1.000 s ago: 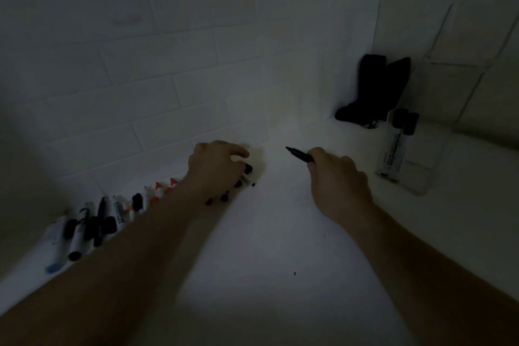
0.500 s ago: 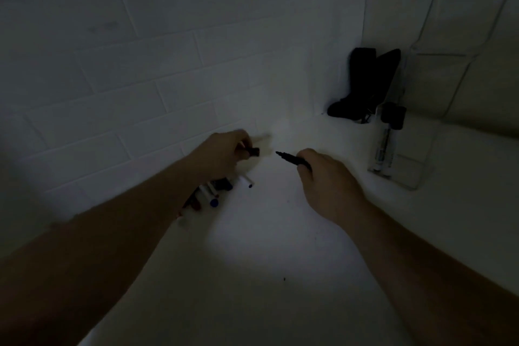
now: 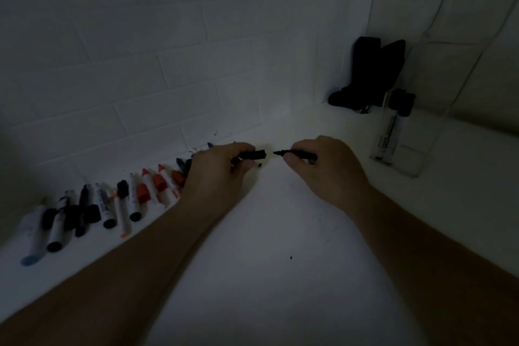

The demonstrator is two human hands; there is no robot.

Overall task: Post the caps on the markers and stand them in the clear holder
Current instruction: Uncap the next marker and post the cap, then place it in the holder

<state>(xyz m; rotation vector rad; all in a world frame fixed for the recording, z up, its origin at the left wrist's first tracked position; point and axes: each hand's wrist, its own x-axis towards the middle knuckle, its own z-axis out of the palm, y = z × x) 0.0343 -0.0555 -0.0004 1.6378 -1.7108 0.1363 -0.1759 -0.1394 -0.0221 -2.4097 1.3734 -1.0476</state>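
Closer now, cap (image 3: 252, 154) nears marker (image 3: 295, 153) — loose markers (image 3: 118, 202) beside left hand (image 3: 219, 171).

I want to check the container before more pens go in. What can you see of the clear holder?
The clear holder looks like transparent plastic, with a low front pocket and a tall back panel leaning towards the wall. It stands on the white surface at the right, near the corner. Two black-capped markers stand inside. Neither hand touches it.

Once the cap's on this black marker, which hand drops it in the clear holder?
Right, probably. The right hand already grips the black marker, and the clear holder stands on its side. The left hand holds only the cap.
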